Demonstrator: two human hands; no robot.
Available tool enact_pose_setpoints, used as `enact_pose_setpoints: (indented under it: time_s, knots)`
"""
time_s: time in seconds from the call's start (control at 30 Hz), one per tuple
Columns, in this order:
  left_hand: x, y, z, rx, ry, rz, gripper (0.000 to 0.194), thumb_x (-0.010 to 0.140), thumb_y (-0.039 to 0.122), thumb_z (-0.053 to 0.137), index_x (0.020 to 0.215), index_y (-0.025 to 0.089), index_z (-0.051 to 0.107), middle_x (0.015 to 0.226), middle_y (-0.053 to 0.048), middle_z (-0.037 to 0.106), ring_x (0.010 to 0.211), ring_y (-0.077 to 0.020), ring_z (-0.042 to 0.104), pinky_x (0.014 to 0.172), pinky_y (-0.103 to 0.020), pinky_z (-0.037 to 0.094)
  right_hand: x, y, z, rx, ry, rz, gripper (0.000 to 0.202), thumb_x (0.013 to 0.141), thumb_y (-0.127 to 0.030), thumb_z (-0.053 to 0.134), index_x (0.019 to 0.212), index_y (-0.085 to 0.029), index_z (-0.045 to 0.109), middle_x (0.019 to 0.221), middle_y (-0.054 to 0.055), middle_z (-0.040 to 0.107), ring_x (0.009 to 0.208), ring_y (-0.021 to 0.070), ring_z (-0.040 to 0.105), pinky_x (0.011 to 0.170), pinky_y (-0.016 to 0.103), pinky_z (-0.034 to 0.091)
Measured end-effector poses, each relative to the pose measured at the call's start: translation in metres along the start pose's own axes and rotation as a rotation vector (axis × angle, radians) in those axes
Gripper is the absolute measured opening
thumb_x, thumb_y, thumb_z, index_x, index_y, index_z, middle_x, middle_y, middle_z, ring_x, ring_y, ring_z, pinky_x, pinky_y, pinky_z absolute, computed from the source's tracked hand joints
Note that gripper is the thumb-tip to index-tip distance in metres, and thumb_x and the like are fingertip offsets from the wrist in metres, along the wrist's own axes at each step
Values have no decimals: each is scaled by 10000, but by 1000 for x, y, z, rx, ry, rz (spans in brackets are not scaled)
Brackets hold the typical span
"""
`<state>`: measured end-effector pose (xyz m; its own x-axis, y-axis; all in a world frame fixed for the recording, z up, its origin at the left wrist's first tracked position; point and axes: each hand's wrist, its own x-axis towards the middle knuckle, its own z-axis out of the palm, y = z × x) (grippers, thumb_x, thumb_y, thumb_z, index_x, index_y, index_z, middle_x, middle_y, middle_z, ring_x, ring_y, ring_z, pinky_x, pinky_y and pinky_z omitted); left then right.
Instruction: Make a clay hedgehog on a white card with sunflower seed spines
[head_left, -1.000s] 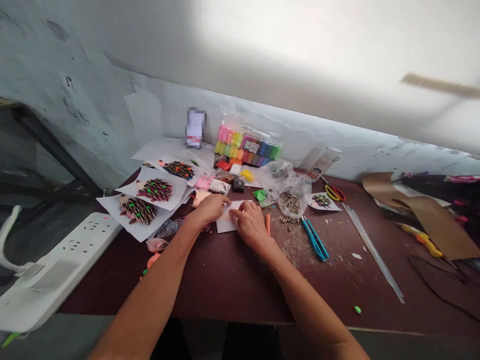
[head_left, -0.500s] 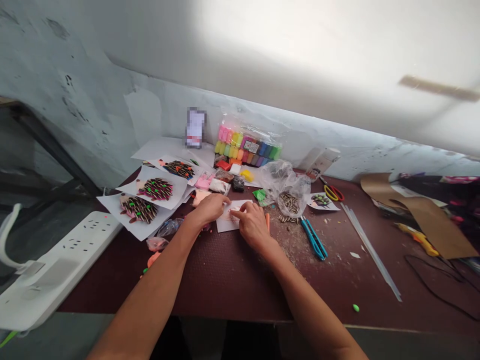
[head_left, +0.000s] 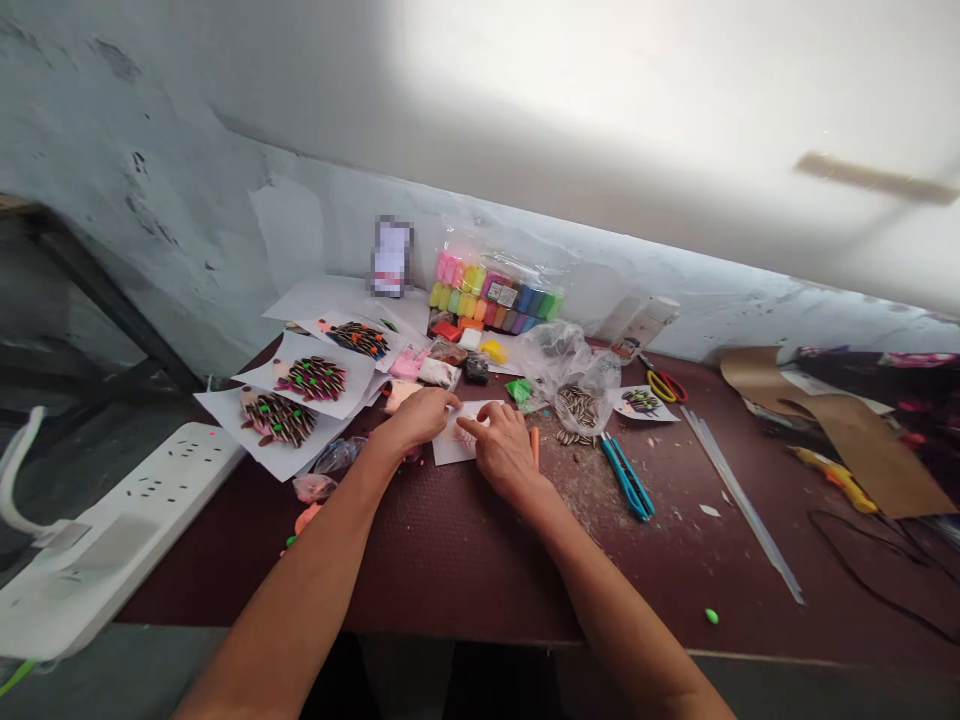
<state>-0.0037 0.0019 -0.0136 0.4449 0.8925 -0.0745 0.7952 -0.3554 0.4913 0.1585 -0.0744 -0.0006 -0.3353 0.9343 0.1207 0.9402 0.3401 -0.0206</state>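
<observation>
Paper (head_left: 451, 449), left hand (head_left: 421, 416) and right hand (head_left: 507, 442) over its edges, tabletop (head_left: 450, 545) in front

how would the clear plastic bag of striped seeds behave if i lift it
The clear bag would probably sag and crumple, since its film looks thin and wrinkled. The striped seeds might spill, as some lie loose beside it.

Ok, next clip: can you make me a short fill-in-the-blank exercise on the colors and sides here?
1. The left hand and right hand are at a small sheet colored ____.
2. The thin bar just beside the right hand is ____.
3. The scissors have one red handle loop and one ____ loop.
4. The blue tool lies to the ____ (left/right) of both hands.

Missing words: white; orange; yellow; right.
</observation>
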Motion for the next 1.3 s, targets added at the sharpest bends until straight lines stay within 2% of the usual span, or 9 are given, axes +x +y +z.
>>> enact_pose_setpoints:
  time_s: [0.2,0.43,0.77,0.9,1.0,1.3]
  knots:
    - [-2,2,-3,14,-5,1,432,859,93,450,1194,164,712,1240,-111,697,1187,-232,623,1017,-292,446,1,-2,0,27,-34,15,346,992,-216,416,1164,-305,703,1124,89,582,990,223,463,834,338,304]
    - [-3,3,-3,14,-4,1,429,866,95,449,1198,163,711,1236,-119,698,1166,-235,636,1009,-299,454,1,1,-2,62,7,106,379,972,-176,429,1237,-283,677,1090,95,587,998,216,469,820,324,321]
    - [-2,3,-4,5,-14,5,422,861,103,467,1199,175,711,1238,-118,697,1179,-235,629,1016,-300,446,4,1,5,121,-34,84,366,951,-162,472,1191,-318,700,1131,71,589,1021,208,472,839,320,323]
    - [-2,4,-4,8,-12,-7,414,865,110,469,1195,167,713,1235,-128,697,1173,-242,632,1004,-302,456,2,2,2,173,22,120,431,931,-105,469,1258,-304,668,1106,72,594,1010,195,485,846,310,327]
    - [-2,3,-4,7,-13,-2,429,858,92,456,1190,173,716,1233,-113,701,1175,-233,631,1000,-289,457,0,2,-2,134,52,125,397,950,-129,457,1208,-308,701,1077,77,599,999,203,480,836,317,319]
    - [-1,2,-2,4,-11,-10,437,860,86,452,1196,185,714,1243,-110,695,1196,-237,619,1017,-304,444,-5,-5,-5,9,-71,56,328,1000,-227,413,1077,-279,727,1093,76,598,958,210,464,790,327,282]
